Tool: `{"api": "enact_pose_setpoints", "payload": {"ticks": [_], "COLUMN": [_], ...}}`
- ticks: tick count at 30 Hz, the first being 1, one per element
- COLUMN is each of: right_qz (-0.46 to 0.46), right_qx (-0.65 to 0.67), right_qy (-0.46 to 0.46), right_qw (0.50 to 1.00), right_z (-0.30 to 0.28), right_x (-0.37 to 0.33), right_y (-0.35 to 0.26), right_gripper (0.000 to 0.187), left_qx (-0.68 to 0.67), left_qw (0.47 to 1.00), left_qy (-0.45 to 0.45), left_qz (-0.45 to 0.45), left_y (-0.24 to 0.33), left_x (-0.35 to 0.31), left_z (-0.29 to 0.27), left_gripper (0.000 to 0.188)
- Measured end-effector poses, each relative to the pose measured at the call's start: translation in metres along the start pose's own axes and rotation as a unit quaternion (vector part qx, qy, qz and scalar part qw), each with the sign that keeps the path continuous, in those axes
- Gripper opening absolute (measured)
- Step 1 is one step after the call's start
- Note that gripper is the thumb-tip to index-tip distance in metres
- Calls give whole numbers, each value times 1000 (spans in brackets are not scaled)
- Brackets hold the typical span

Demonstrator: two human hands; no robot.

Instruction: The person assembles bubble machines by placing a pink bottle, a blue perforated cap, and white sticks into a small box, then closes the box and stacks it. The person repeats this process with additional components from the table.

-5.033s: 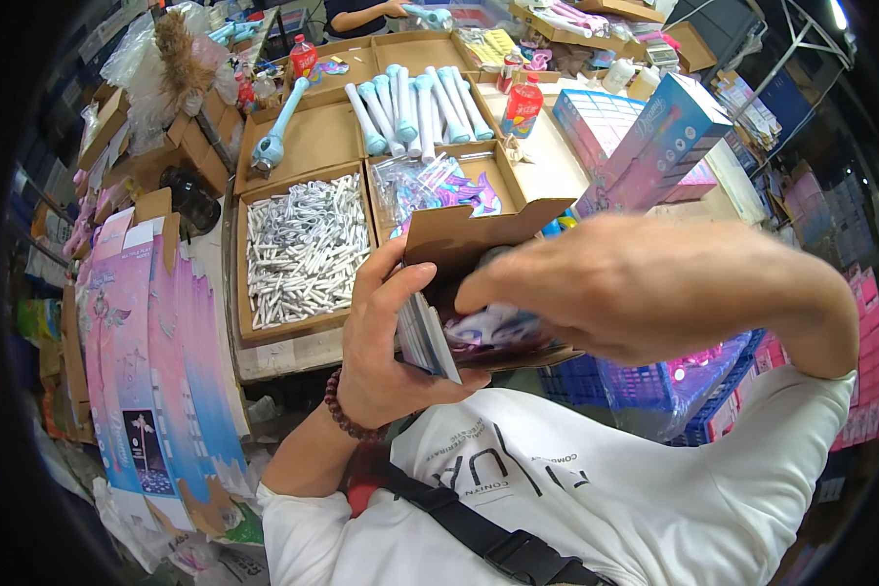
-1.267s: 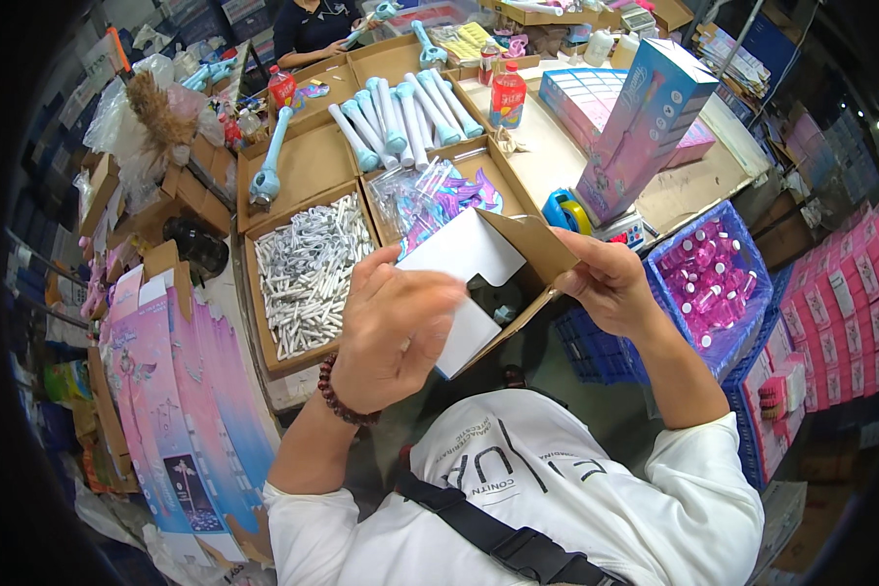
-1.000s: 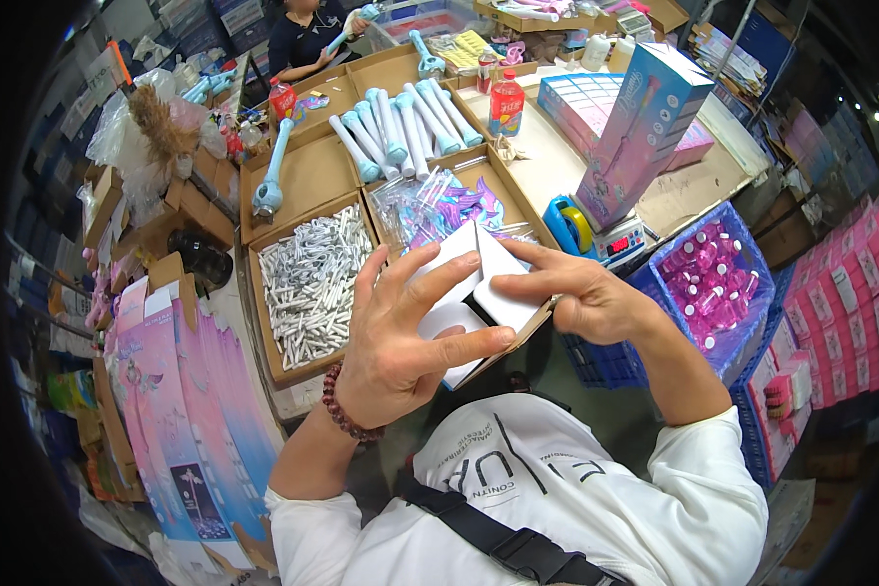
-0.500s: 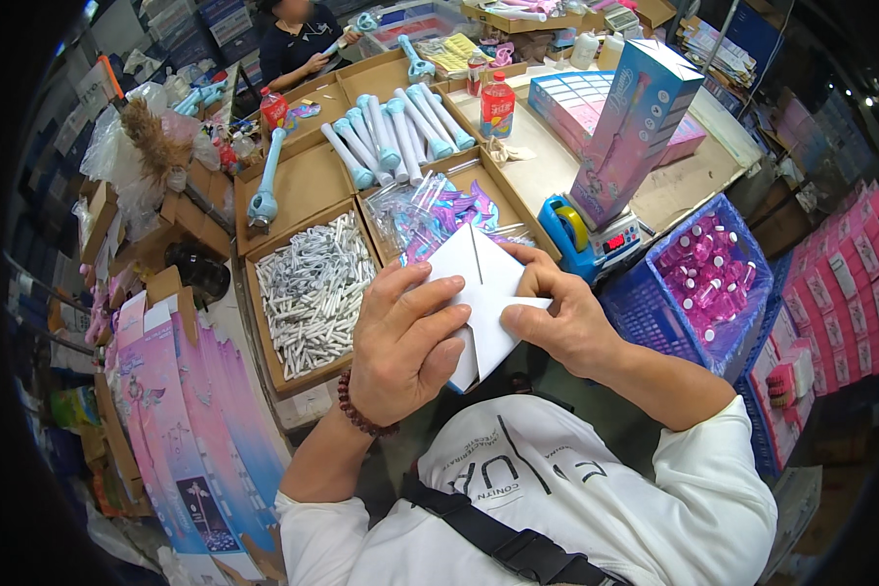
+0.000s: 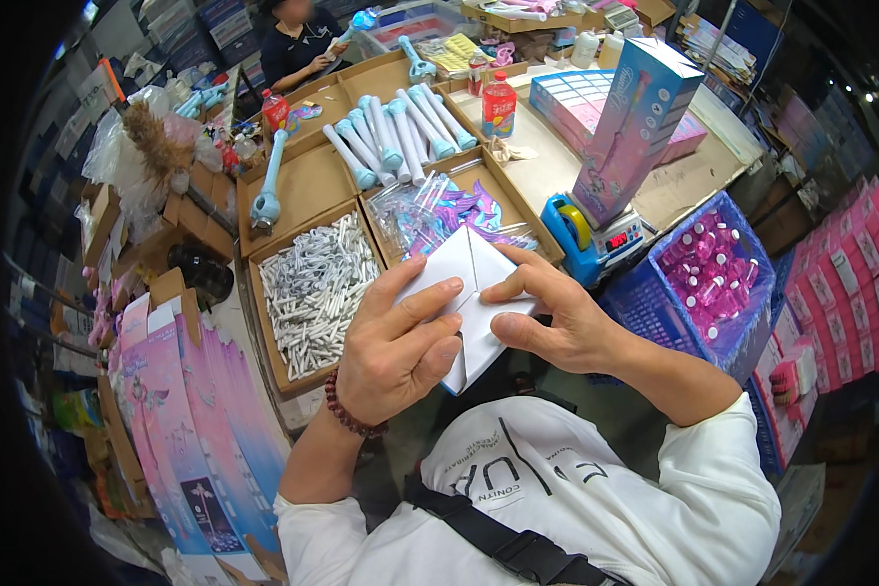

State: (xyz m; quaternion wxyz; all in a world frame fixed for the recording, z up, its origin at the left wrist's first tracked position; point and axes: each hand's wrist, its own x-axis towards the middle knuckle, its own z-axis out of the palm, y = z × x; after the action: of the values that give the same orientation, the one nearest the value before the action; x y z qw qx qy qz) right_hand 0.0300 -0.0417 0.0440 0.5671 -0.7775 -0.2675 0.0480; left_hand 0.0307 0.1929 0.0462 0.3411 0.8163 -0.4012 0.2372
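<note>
1. Clock centred on the white-flapped box (image 5: 441, 266), 12 away from the wearer. Box sat between the hands in front of the chest, white end flaps folded inward, seams between them showing.
2. Left hand (image 5: 393, 334), 9 o'clock: partly open, fingers spread across the left flaps, steadying. Right hand (image 5: 561, 324), 3 o'clock: half-curled, thumb and index finger pressed on the right flap.
3. Small white pieces (image 5: 317, 293) filled a cardboard tray at 9. Bagged purple-blue pieces (image 5: 467, 208) lay in the next one, 12.
4. Blue tape dispenser (image 5: 566, 239) at 2, scale (image 5: 623, 235) just beside it. Blue basket (image 5: 643, 314) of pink bottles (image 5: 710, 266), 3.
5. Printed flat cartons (image 5: 171, 391), 8.
6. Tall carton (image 5: 633, 132) stood upright by the scale, 2; couldn't tell if on it.
7. Blue-ended white tubes (image 5: 393, 137), 11. Red-labelled bottle (image 5: 499, 107) on the counter (image 5: 689, 190), 12.
8. Co-worker (image 5: 298, 49), 11, far side, holding a light-blue wand (image 5: 361, 21).
</note>
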Motion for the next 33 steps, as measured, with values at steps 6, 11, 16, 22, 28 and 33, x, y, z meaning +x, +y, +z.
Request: {"api": "enact_pose_setpoints", "payload": {"ticks": [6, 11, 16, 22, 28, 33], "right_qz": [3, 92, 101, 84, 149, 156], "right_qx": [-124, 34, 126, 194, -192, -275], "right_qy": [53, 69, 77, 82, 448, 488], "right_qw": [991, 993, 984, 974, 860, 813], "right_z": [3, -5, -22, -52, -178, -236], "right_x": [4, -2, -6, -13, 7, 9], "right_y": [-4, -5, 6, 53, 167, 248], "right_gripper": [31, 36, 43, 47, 113, 129], "left_qx": [-8, -175, -438, -353, -315, -133], "left_qw": [1000, 980, 862, 870, 912, 957], "left_qy": [3, 91, -195, -291, -150, -66], "left_qz": [12, 3, -167, -184, -218, -248], "left_y": [1, -14, -51, -56, -48, -55], "left_x": [-2, -14, -33, -52, -45, -13], "left_z": [4, 20, 49, 81, 105, 116], "left_gripper": [21, 46, 128, 147, 141, 117]}}
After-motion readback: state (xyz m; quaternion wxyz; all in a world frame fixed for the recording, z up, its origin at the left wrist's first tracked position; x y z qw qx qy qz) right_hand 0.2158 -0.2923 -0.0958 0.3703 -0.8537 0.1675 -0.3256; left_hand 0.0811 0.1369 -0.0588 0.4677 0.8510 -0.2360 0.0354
